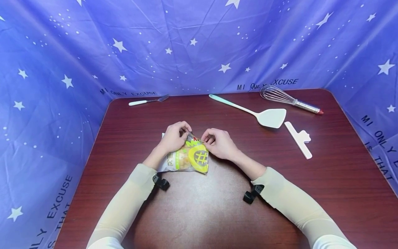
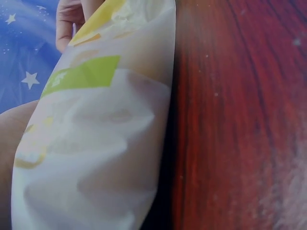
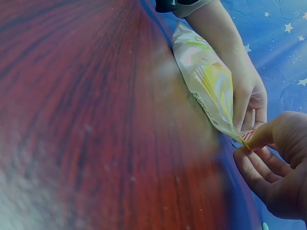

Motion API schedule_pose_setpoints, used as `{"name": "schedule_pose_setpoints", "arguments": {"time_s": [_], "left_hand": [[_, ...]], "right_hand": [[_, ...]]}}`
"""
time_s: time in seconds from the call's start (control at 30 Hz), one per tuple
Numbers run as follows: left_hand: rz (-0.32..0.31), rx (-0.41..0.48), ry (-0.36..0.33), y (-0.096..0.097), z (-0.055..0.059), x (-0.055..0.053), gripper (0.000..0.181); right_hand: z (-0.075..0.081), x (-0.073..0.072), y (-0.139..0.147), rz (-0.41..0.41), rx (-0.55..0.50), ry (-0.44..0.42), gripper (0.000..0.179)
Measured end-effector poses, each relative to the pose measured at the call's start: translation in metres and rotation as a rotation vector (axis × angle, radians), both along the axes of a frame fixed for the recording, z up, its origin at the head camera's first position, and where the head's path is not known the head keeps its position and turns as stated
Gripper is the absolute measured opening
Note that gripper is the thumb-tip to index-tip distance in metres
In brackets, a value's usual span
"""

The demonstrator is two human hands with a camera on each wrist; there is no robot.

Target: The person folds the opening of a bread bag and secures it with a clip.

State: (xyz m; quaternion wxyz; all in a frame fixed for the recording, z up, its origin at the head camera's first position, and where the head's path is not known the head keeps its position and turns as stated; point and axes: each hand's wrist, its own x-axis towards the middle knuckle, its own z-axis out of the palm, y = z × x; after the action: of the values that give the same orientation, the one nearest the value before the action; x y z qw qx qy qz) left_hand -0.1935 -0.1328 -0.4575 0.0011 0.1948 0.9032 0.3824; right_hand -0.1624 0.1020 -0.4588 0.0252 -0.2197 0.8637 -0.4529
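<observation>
A crinkled food packet [image 1: 181,159], white and yellow with a large # mark, lies on the table between both hands. My left hand [image 1: 175,137] holds its far edge, fingers curled over it from the left. At the packet's far right corner, my right hand [image 1: 221,143] pinches the edge between thumb and forefinger; the right wrist view shows this pinch with the thumb [image 3: 263,137] on top. In the left wrist view the packet's pale side [image 2: 96,143] fills much of the picture and hides most of the left hand. Something light brown shows through the wrapper.
Along the back lie a small spatula-like tool with a white handle [image 1: 138,103], a pale green turner [image 1: 270,117] and a whisk [image 1: 289,98]. A white clip [image 1: 299,141] lies to the right on the brown table [image 1: 202,214]. Blue starry cloth [image 1: 199,58] hangs around it.
</observation>
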Motion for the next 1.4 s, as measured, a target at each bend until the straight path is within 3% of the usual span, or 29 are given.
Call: {"name": "schedule_pose_setpoints", "arguments": {"time_s": [0.43, 0.63, 0.8, 0.93, 1.2, 1.4], "left_hand": [[0.024, -0.019, 0.025, -0.002, -0.001, 0.002, 0.019], [0.048, -0.021, 0.004, -0.002, -0.001, 0.002, 0.026], [0.053, -0.031, -0.008, -0.002, -0.001, 0.002, 0.016], [0.025, -0.048, 0.006, -0.003, -0.001, 0.002, 0.004], [-0.042, -0.082, -0.011, -0.003, 0.0, 0.001, 0.017], [-0.136, -0.124, -0.001, -0.001, 0.001, -0.001, 0.02]], "right_hand": [[0.0, 0.001, 0.0, 0.042, -0.011, 0.011, 0.007], [0.0, 0.002, 0.001, 0.049, 0.003, 0.015, 0.009], [-0.001, 0.002, 0.002, 0.06, 0.015, 0.031, 0.009], [0.0, 0.001, 0.0, 0.046, 0.037, 0.02, 0.006], [0.0, -0.006, -0.006, 0.004, 0.129, -0.058, 0.01], [-0.001, -0.013, -0.008, -0.027, 0.192, -0.13, 0.014]]}}
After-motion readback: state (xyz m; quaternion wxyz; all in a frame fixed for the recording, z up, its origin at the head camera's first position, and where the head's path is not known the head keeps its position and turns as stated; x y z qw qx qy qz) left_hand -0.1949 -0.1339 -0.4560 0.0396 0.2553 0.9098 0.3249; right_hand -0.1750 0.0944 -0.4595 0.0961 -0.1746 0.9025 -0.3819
